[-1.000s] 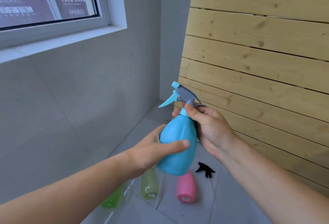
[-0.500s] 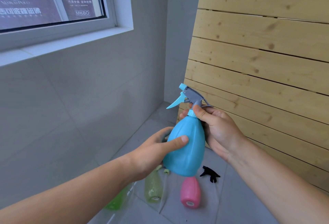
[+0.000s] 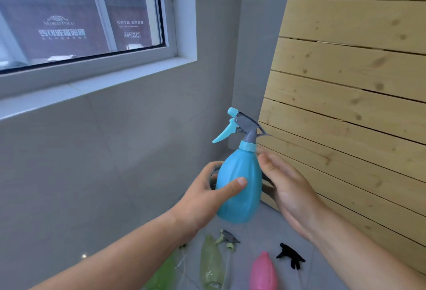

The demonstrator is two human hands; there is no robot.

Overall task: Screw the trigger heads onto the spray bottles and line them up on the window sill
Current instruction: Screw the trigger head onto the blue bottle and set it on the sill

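A blue spray bottle (image 3: 239, 188) with a grey and blue trigger head (image 3: 242, 126) on its neck is held upright in mid-air. My left hand (image 3: 207, 195) grips its body from the left, thumb across the front. My right hand (image 3: 285, 188) is open just right of the bottle, fingers apart and off the neck. On the floor below lie a pale green bottle (image 3: 211, 264), a brighter green bottle (image 3: 161, 276), a pink bottle (image 3: 262, 273), a black trigger head (image 3: 290, 258) and a grey-green trigger head (image 3: 228, 240). The white window sill (image 3: 96, 82) runs above on the left.
A grey tiled wall (image 3: 115, 163) stands under the window. A panel of pale wooden slats (image 3: 357, 82) leans on the right, close to my right hand. The floor is grey tile (image 3: 260, 239).
My right hand has let go of the bottle's neck and opened beside it. The view has tilted up toward the window, and the bottle stays held in my left hand.
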